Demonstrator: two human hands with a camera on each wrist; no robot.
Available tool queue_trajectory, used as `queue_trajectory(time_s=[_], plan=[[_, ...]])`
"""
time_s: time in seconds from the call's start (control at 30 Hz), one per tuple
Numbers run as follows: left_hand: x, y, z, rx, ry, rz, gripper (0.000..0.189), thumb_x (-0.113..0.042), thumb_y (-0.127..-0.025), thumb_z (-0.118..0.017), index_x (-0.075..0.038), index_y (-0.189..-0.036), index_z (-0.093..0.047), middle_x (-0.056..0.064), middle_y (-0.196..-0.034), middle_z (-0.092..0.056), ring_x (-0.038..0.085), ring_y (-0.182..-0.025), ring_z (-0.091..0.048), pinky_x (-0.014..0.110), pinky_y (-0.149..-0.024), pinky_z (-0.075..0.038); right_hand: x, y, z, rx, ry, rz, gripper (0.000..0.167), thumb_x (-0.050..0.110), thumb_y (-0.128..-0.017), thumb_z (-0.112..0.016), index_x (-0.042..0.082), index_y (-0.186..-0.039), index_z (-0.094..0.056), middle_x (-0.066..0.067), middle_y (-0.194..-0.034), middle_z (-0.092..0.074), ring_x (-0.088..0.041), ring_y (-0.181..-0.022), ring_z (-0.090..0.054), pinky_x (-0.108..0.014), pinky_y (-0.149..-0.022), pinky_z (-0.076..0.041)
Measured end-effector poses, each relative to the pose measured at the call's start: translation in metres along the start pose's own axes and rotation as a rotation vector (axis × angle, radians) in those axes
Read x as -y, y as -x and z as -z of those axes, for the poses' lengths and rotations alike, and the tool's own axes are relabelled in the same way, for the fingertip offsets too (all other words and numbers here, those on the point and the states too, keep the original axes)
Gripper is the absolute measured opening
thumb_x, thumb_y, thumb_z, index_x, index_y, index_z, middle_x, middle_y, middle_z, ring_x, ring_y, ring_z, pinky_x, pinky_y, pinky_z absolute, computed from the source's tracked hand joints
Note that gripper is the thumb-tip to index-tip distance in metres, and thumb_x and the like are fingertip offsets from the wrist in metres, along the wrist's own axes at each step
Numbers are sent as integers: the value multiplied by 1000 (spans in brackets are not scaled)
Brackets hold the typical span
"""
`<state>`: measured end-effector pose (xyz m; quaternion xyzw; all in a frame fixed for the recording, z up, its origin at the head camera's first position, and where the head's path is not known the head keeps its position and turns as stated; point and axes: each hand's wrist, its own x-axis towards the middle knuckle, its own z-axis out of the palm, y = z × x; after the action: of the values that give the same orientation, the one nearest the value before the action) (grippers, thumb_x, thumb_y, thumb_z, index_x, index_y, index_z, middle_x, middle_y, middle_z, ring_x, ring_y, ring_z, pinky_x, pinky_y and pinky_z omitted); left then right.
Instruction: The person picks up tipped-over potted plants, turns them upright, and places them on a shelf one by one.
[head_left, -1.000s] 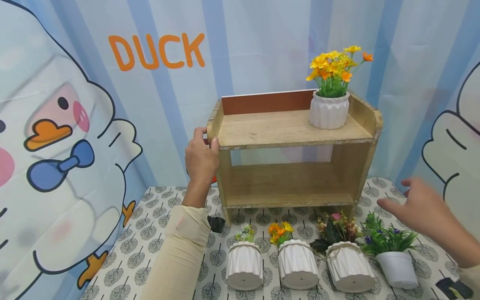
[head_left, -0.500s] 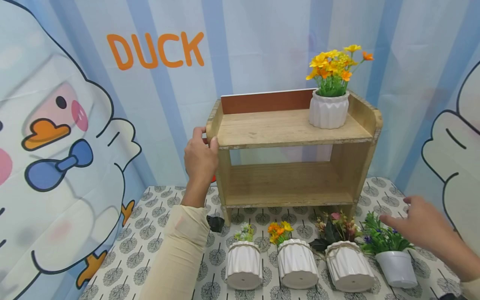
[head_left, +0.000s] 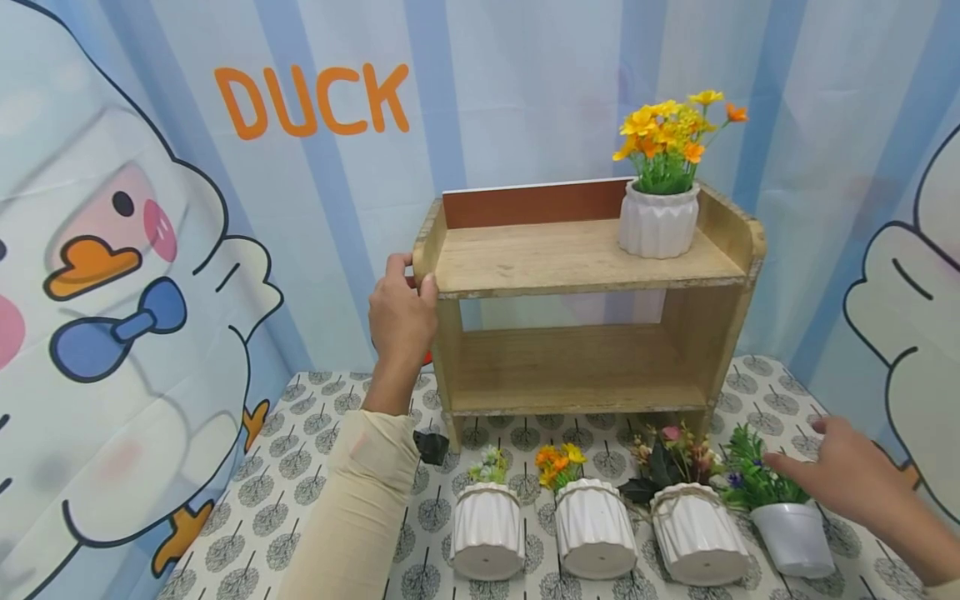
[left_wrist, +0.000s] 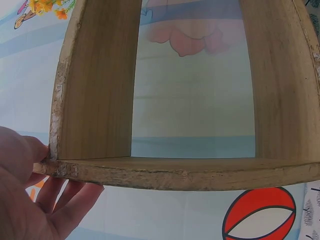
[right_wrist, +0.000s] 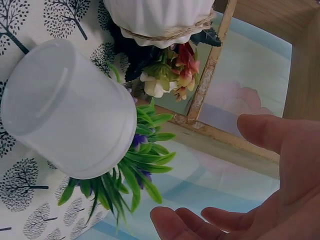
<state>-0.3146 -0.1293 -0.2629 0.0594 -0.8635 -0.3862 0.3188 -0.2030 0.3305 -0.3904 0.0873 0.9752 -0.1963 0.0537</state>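
My left hand (head_left: 402, 323) grips the upper left side of a small two-tier wooden shelf (head_left: 525, 260). In the left wrist view the thumb lies on the inner side of its edge (left_wrist: 185, 178), with the fingers around the outside. My right hand (head_left: 862, 479) is beside a white pot (head_left: 797, 540) of green leaves and small purple flowers. Its thumb and fingers are spread apart, holding nothing, near the leaves (right_wrist: 150, 160) in the right wrist view. A white fluted pot (head_left: 658, 221) of yellow and orange flowers stands at the right end of the shelf top.
Three white fluted pots tied with twine line the front: one with pale blooms (head_left: 489, 533), one with orange-yellow flowers (head_left: 596, 529), one with dark leaves and pink flowers (head_left: 701, 537). The tree-print tablecloth (head_left: 300, 492) meets a duck-print curtain (head_left: 517, 83) behind the shelf.
My right hand has come down from above the purple-flowered plant to beside its leaves. The left hand keeps its grip on the shelf, and the pots have not moved.
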Motion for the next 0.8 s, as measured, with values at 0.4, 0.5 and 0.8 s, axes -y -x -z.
queue_trajectory(time_s=[0.4,0.5,0.8], plan=[[-1,0,0,-5,3,-9,34,-27,-99,-61,-18,-131,-59,12,-117,-74,35,-105,-69,51,-81,-56,-14,-1,-18,100,36,-39,109,56,-89,-68,-36,-132,-28,-25,-79,-66,-34,-69,-68,-45,-62,-56],[-1,0,0,-5,5,-10,34,-27,-99,-61,-17,-131,-59,13,-117,-74,36,-105,-69,51,-81,-56,-19,1,-26,102,38,-31,108,55,-89,-69,-37,-130,-30,-15,-67,-62,-24,-58,-63,-39,-58,-54],[0,1,1,-5,6,-4,35,-27,-99,-62,-17,-132,-59,13,-116,-74,36,-105,-69,50,-82,-56,-31,1,-39,180,-2,-44,104,67,-83,-70,-31,-108,-43,-47,-94,-51,-43,-76,-61,-42,-65,-52]])
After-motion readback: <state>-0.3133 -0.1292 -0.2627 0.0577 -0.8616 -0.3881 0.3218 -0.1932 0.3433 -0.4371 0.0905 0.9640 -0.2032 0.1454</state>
